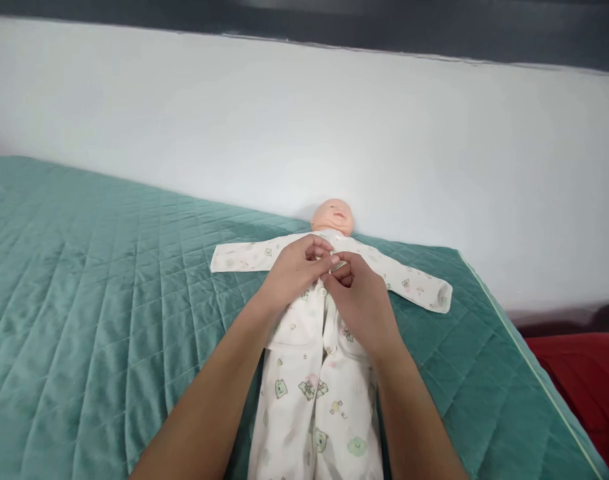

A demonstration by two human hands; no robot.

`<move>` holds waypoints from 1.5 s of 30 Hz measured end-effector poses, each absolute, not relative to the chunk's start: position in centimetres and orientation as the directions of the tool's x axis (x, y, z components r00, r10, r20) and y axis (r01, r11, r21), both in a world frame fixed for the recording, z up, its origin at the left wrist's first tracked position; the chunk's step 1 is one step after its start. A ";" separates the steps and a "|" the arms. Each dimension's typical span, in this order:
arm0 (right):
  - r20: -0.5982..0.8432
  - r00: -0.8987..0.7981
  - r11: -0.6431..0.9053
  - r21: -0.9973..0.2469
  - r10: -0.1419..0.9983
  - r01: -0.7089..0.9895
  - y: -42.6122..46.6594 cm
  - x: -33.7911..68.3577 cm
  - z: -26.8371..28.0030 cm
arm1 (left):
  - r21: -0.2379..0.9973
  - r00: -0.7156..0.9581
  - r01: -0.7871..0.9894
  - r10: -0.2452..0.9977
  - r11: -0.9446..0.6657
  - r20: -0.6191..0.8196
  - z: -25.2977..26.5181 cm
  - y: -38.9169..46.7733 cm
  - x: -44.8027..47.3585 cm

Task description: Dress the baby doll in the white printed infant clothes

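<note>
A baby doll lies on its back in a white baby shirt and white baby pants, both printed with small green bears. The shirt's sleeves stretch out to both sides. Over the chest, my left hand pinches the shirt's front edge between thumb and fingers. Close against it, my right hand is closed on the same front opening from the other side. Their fingertips nearly meet and hide the bit of cloth between them. Below my hands the shirt front hangs slightly apart.
A green quilted bedspread lies under the doll, its pale-edged border running down the right. Behind the doll's head rises a white wall with a dark band on top. Something red is beyond the bed's right edge.
</note>
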State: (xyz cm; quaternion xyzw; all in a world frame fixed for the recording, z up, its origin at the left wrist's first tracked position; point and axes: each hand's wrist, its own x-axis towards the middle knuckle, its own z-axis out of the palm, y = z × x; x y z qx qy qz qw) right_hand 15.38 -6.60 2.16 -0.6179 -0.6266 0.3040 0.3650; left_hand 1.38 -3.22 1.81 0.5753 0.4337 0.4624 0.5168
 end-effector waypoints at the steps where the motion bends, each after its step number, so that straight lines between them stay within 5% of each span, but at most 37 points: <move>1: 0.097 0.026 0.064 -0.813 0.995 0.578 -6.7 15.3 2.2 | 0.995 0.197 0.026 0.977 -0.091 0.084 1.7 -3.2 1.4; 14: 0.087 0.012 0.059 -0.758 0.996 0.649 -7.1 15.4 2.7 | 0.993 0.214 0.058 0.973 -0.101 0.086 2.2 -3.5 0.7; 21: 0.140 -0.020 0.102 -0.607 0.990 0.788 -7.9 15.5 3.1 | 0.973 0.218 0.182 0.971 -0.139 0.098 2.8 -3.5 -0.1; 32: 0.021 -0.050 0.054 -0.310 0.999 0.949 -9.9 16.1 5.1 | 0.880 0.511 0.392 0.859 -0.268 0.034 4.8 -4.7 -1.5; 39: -0.043 -0.039 0.020 -0.386 0.998 0.922 -9.6 16.9 4.9 | 0.781 0.511 0.505 0.857 -0.367 0.072 4.8 -5.2 -1.0; 45: -0.111 -0.069 -0.019 -0.642 0.991 0.767 -8.9 18.0 4.8 | 0.828 0.531 0.472 0.848 -0.304 0.009 4.9 -4.8 -1.6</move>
